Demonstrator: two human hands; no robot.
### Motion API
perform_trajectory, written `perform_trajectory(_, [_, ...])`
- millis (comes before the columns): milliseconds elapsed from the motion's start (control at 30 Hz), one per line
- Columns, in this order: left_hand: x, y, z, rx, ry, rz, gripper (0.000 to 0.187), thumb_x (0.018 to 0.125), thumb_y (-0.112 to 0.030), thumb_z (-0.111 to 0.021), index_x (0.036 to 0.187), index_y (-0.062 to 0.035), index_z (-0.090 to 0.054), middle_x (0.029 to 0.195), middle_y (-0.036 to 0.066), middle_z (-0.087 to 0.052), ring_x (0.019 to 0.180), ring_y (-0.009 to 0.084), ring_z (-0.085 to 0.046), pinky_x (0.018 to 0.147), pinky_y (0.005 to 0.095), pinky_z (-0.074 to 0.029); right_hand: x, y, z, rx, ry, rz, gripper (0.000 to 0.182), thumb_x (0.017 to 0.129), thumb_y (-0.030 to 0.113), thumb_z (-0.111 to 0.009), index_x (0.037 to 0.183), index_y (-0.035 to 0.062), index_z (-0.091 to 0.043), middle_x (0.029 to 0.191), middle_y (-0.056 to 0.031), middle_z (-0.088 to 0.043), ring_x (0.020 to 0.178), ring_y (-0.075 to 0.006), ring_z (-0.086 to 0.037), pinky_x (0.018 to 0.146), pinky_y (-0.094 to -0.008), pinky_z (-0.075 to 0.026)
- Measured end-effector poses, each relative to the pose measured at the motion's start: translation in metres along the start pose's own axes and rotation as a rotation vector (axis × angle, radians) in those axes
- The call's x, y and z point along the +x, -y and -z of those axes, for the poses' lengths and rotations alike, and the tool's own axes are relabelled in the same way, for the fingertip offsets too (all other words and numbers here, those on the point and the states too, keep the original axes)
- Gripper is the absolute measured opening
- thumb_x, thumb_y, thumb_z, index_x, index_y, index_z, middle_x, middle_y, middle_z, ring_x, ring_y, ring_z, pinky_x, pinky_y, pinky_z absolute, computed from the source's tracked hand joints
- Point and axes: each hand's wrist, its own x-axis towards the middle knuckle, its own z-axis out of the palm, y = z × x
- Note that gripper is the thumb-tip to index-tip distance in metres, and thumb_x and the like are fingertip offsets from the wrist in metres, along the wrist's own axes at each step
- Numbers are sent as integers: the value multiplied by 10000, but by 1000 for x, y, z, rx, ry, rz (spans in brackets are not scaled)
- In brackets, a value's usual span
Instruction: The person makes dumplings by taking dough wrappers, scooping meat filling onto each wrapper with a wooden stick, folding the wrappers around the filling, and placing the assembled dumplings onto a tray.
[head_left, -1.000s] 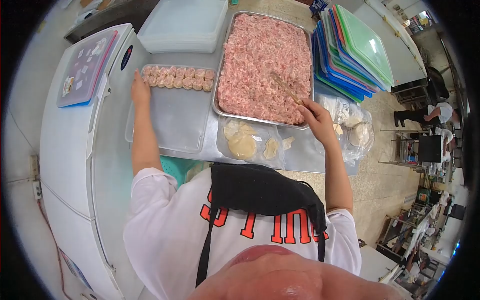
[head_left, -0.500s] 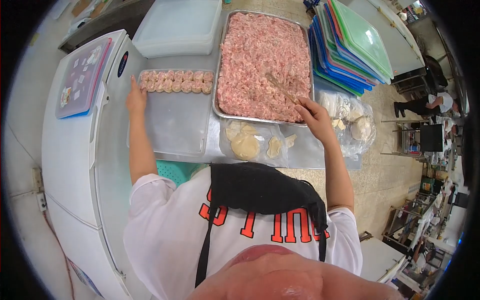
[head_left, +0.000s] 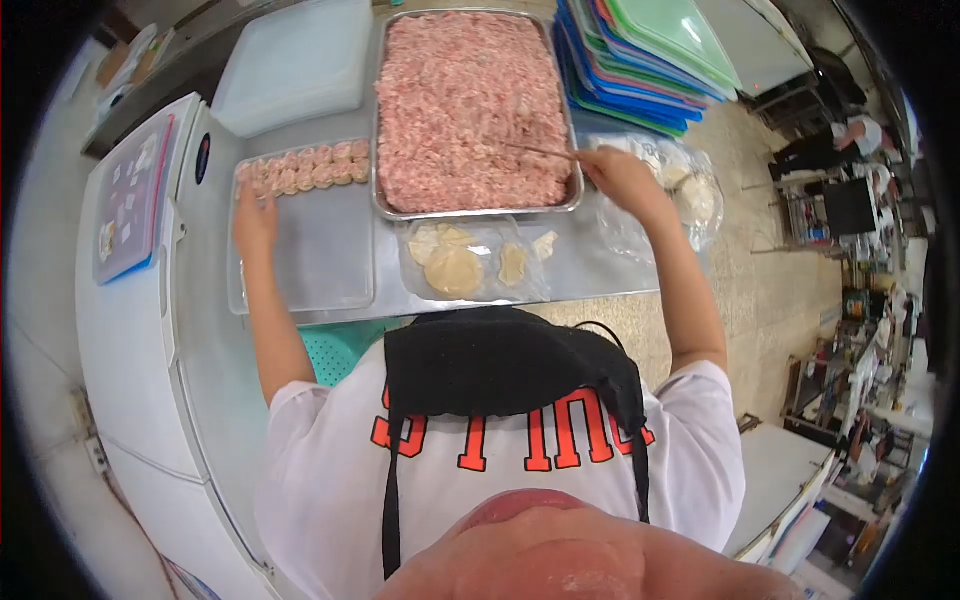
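Note:
My left hand is at the left end of two rows of dumplings in a clear plastic tray. Its fingertips are near the end dumplings; whether they grip one is too small to tell. In my right hand is a thin stick, its tip at the minced meat that fills a large metal tray. Below that tray, round dough wrappers lie on a plastic bag, with a smaller dough piece beside them.
Clear containers stand at the back left, and stacked coloured lids at the back right. More dough in a bag lies right of my right hand. A white freezer is at the left. Another person stands far right.
The view has shifted, so the table's things appear further left. The stick now lies more level over the meat. My left hand has moved onto the end of the dumpling rows.

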Motion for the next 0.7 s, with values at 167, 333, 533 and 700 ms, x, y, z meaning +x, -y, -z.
perform_trajectory(167, [-93, -150, 33, -543, 94, -367, 313, 873, -149, -627, 1177, -72, -616, 1140, 141, -635, 997, 302, -621, 867, 373, -491, 13, -27, 29, -368, 144, -121, 283, 922, 314, -532, 828, 90, -679, 772, -131, -661, 779, -359, -642, 687, -470, -504])
perform_trajectory(333, [-161, -232, -12, -732, 354, -702, 210, 811, -111, -649, 1012, -52, -661, 1021, 133, -636, 954, 320, -610, 837, 398, -493, 9, -50, -8, -442, -38, 13, 365, 925, 390, -512, 782, 84, -650, 728, -135, -658, 727, -353, -653, 617, -461, -510])
perform_trajectory(533, [-190, -271, -39, -658, 578, -757, 147, 794, -142, -664, 905, -47, -645, 902, 128, -605, 885, 331, -598, 759, 417, -488, -20, -52, -27, -236, -64, 90, 375, 951, 394, -481, 824, 80, -642, 740, -126, -664, 674, -355, -638, 604, -463, -504])
perform_trajectory(700, [-178, -260, -25, -546, 495, -570, 156, 783, -168, -679, 881, -48, -655, 886, 118, -613, 876, 323, -603, 750, 415, -488, -43, -61, -40, -123, -113, 147, 324, 942, 361, -520, 818, 90, -647, 728, -125, -658, 665, -338, -636, 587, -452, -498])
